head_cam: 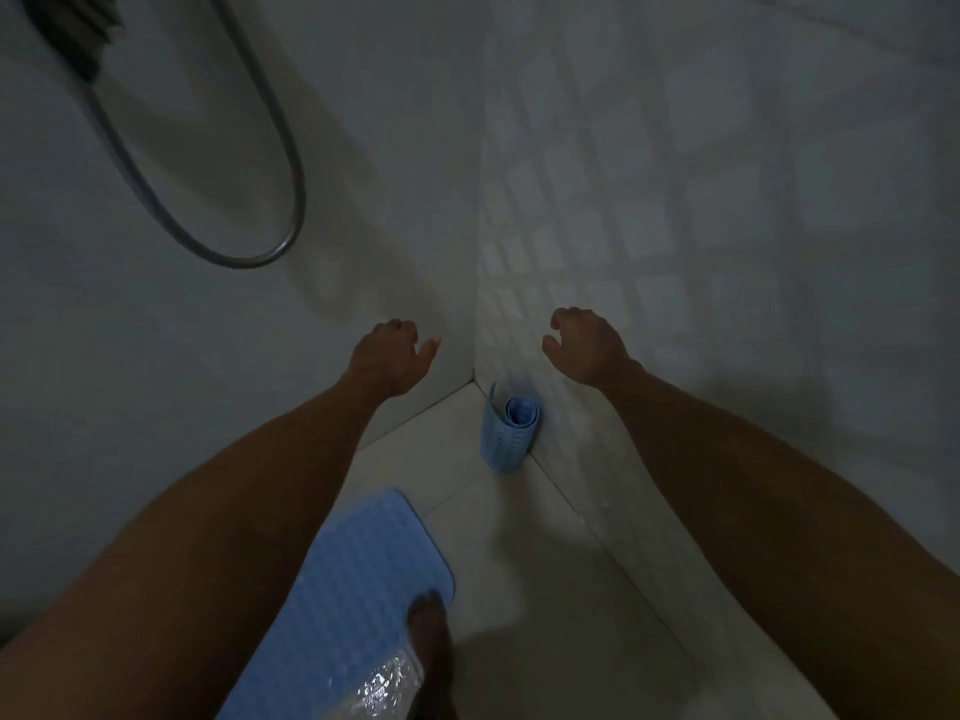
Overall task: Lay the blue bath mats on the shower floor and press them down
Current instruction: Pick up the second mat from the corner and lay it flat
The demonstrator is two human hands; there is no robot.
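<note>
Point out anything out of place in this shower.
One blue mat lies flat on the floor, but a second, rolled mat stands on end in the corner, not yet laid. Both hands, left and right, are empty.

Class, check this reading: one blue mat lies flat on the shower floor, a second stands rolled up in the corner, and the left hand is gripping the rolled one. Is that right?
Not quite. The head view shows the left hand empty, held apart above the rolled mat, as is the right hand. The flat mat does lie on the shower floor.
</note>
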